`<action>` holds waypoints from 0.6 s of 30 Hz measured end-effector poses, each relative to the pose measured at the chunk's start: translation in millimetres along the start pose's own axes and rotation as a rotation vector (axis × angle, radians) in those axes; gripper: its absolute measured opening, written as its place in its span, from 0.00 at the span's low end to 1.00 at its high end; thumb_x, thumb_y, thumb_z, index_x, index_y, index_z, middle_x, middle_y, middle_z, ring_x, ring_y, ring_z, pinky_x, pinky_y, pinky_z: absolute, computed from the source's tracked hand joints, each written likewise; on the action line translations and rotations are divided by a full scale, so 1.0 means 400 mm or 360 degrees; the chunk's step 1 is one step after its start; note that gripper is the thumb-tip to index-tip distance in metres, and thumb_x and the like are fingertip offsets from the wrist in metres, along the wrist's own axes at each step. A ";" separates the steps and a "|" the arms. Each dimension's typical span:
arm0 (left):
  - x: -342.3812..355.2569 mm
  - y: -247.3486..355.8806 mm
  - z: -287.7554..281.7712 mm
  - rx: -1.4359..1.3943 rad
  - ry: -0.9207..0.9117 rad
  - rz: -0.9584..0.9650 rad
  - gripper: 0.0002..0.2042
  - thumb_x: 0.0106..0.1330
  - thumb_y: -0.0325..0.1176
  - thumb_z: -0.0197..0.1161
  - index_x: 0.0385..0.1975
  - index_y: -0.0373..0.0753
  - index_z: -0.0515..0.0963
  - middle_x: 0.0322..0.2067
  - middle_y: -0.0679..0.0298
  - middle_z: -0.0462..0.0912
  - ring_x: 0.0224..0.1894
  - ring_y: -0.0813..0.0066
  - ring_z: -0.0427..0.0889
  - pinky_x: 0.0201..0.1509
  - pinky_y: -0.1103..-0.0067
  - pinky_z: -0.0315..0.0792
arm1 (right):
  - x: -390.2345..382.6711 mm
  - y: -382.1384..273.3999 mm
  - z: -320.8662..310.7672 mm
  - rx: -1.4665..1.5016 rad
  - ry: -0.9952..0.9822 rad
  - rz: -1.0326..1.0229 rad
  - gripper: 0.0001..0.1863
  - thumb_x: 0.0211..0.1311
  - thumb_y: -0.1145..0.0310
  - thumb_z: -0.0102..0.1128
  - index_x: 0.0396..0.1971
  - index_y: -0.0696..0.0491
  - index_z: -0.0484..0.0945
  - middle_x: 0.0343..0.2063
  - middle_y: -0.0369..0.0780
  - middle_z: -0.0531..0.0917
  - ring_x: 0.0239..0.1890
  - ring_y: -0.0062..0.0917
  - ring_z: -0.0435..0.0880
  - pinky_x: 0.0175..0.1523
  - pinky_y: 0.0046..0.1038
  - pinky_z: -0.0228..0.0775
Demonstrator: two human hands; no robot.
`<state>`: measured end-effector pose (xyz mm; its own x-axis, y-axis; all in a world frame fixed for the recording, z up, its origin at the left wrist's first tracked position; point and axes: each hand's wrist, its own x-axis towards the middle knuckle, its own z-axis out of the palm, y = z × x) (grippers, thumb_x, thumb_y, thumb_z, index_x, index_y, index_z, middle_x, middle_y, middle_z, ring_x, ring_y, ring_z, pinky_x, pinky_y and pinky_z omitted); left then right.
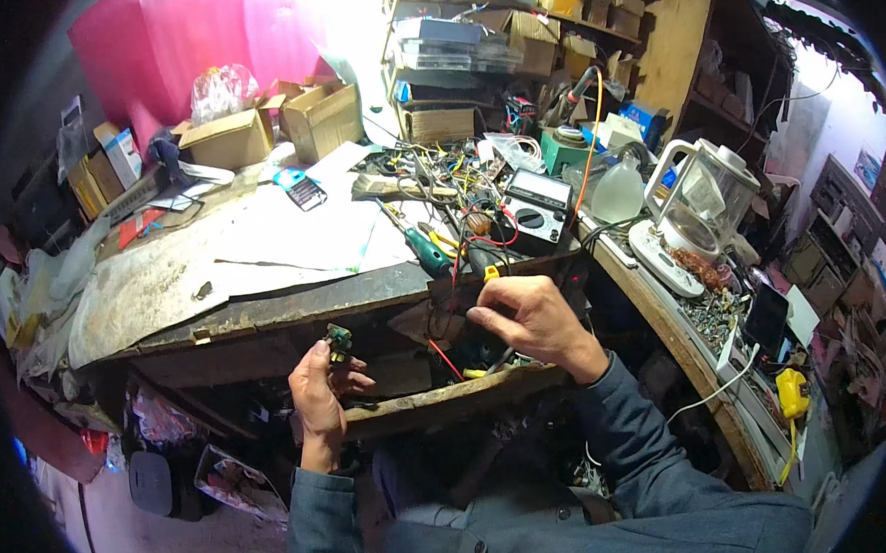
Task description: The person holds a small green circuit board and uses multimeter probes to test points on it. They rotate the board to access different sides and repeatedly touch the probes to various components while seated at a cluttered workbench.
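Note:
My left hand (321,391) pinches a small green circuit board (338,340) with parts mounted on it, above the left end of an open drawer's wooden front edge (440,405). My right hand (538,322) is over the right side of that drawer, its fingers curled in. What those fingers hold, if anything, is hidden. Just above its knuckles shows a yellow tip (491,273) by a dark handle at the bench edge. Beyond it lie a green-handled tool (429,251) and yellow-handled pliers (445,238). An analog multimeter (538,207) stands behind, with a red lead running down toward the drawer.
Tangled wires and a brush (398,187) lie at the back of the bench, near a blue packet (300,187). White paper (296,239) covers its middle. On the right-hand side table stand a glass kettle (704,198), loose screws (701,323) and a yellow tool (793,394).

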<state>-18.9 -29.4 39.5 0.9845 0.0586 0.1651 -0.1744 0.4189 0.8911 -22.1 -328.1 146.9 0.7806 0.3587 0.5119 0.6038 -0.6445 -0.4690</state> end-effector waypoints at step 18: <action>0.015 -0.009 0.007 0.0162 0.0008 -0.0080 0.19 0.73 0.42 0.60 0.54 0.34 0.80 0.31 0.57 0.87 0.26 0.71 0.87 0.28 0.79 0.79 | 0.133 0.296 -0.086 -0.0864 0.0756 0.0262 0.09 0.60 0.65 0.67 0.30 0.56 0.85 0.33 0.48 0.86 0.40 0.45 0.84 0.48 0.43 0.74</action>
<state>-12.5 -33.0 38.3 0.9921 0.0449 0.1174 -0.1256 0.3271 0.9366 85.5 -408.4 143.2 0.6256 -0.0229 0.7798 0.2237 -0.9523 -0.2075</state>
